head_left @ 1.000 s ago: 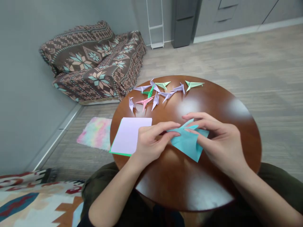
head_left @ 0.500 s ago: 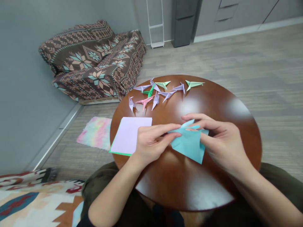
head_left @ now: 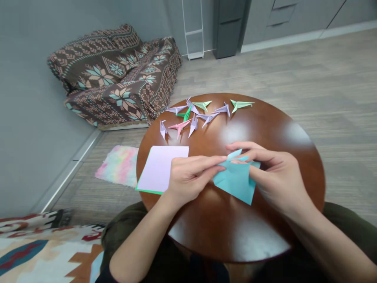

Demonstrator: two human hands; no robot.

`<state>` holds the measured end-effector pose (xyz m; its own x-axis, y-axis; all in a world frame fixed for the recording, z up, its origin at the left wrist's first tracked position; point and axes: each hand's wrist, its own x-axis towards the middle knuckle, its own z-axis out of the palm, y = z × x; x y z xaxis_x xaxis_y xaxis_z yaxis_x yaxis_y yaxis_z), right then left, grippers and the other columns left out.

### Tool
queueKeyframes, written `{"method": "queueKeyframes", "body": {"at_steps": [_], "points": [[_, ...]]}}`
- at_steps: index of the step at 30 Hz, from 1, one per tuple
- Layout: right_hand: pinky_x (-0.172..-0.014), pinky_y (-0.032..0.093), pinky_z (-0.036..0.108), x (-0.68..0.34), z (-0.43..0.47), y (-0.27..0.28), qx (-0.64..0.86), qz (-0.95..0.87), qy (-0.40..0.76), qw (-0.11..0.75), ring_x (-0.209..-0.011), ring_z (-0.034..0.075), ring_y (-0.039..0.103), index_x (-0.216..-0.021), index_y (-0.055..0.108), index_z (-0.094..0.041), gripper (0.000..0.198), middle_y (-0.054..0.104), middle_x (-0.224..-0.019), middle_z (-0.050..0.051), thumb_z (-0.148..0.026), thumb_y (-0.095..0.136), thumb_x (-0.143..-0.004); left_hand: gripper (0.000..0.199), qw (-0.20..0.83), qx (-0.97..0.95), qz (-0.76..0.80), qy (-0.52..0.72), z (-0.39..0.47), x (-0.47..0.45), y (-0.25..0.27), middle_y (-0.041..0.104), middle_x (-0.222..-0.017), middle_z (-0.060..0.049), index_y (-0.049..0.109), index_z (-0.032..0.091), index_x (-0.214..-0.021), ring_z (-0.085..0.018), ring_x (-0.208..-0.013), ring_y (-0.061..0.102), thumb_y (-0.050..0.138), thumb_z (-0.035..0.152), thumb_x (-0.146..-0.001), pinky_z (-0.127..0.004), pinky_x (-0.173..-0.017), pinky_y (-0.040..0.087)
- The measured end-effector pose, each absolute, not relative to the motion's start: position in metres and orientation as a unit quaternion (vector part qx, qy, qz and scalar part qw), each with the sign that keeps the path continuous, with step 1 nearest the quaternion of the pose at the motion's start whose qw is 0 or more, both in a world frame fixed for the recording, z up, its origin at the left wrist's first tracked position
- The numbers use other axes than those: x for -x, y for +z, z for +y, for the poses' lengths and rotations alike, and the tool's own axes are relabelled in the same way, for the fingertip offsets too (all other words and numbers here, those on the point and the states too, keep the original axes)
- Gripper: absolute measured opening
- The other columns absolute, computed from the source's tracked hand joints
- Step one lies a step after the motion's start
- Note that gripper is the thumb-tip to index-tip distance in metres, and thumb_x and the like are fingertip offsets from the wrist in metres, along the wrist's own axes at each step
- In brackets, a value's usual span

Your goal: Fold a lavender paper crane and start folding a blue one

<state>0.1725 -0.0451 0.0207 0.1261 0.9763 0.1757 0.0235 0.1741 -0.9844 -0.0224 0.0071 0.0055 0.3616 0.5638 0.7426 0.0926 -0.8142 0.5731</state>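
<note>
A partly folded sheet of turquoise origami paper (head_left: 235, 179) is held above the round brown table (head_left: 206, 232). My left hand (head_left: 191, 173) pinches its left corner between thumb and fingers. From the other side my right hand (head_left: 273, 173) grips the paper, with the thumb on the near face and the fingers behind and over the top edge. A flap stands up between the two hands. Left of my left hand lies a stack of square paper (head_left: 160, 163), lilac on top with a green edge showing beneath.
Several folded paper cranes, lilac, pink (head_left: 179, 126), green (head_left: 185, 114) and pale green (head_left: 240, 105), lie along the table's far side. A blanket-covered sofa (head_left: 118, 78) stands beyond, and a pastel fluffy mat (head_left: 118, 165) lies on the floor at left.
My left fingers have shifted very slightly to the right along the paper's upper edge. The paper and my right hand look almost the same.
</note>
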Motion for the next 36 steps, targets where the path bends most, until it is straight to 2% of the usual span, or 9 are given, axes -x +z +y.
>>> {"method": "queueKeyframes", "body": {"at_steps": [6,11,14,26,36], "points": [[-0.07,0.057,0.02,-0.1727,-0.0459,0.0199,0.484,-0.511,0.417,0.575,-0.095,0.017,0.077,-0.07,0.083,-0.027,0.013,0.083,-0.107,0.002,-0.022,0.085,-0.082,0.03,0.231,-0.792,0.216,0.523,0.0066,0.0231,0.0052,0.085,-0.088,-0.003,0.084,0.021,-0.112,-0.009,-0.061,0.073,0.083,0.009,-0.084,-0.016,-0.058,0.056],[-0.078,0.06,0.024,-0.1734,-0.0439,0.0183,0.479,-0.5,0.411,0.593,-0.104,0.021,0.076,-0.068,0.082,-0.026,0.015,0.083,-0.101,0.004,-0.019,0.086,-0.081,0.031,0.245,-0.789,0.221,0.519,0.0063,0.0234,0.0049,0.085,-0.089,-0.002,0.084,0.022,-0.112,-0.008,-0.058,0.071,0.084,0.009,-0.084,-0.016,-0.056,0.054],[-0.078,0.06,0.025,-0.1743,-0.0426,0.0185,0.474,-0.494,0.391,0.615,-0.107,0.021,0.075,-0.073,0.084,-0.028,0.014,0.082,-0.096,0.004,-0.016,0.085,-0.081,0.031,0.244,-0.786,0.225,0.521,0.0069,0.0231,0.0049,0.085,-0.088,-0.002,0.084,0.023,-0.112,-0.008,-0.056,0.069,0.084,0.01,-0.083,-0.017,-0.054,0.053],[-0.078,0.06,0.027,-0.1701,-0.0454,0.0202,0.492,-0.519,0.354,0.602,-0.103,0.022,0.077,-0.072,0.082,-0.026,0.016,0.083,-0.102,0.004,-0.013,0.082,-0.081,0.033,0.229,-0.786,0.218,0.532,0.0077,0.0235,0.006,0.085,-0.091,-0.002,0.084,0.023,-0.111,-0.008,-0.058,0.071,0.084,0.008,-0.083,-0.016,-0.055,0.055],[-0.085,0.062,0.033,-0.1728,-0.0431,0.0206,0.48,-0.492,0.389,0.614,-0.1,0.023,0.076,-0.068,0.08,-0.025,0.015,0.081,-0.104,0.006,-0.016,0.084,-0.079,0.029,0.266,-0.781,0.229,0.516,0.0057,0.0222,0.0065,0.085,-0.088,-0.003,0.084,0.022,-0.11,-0.01,-0.06,0.072,0.085,0.01,-0.083,-0.017,-0.056,0.056]]}}
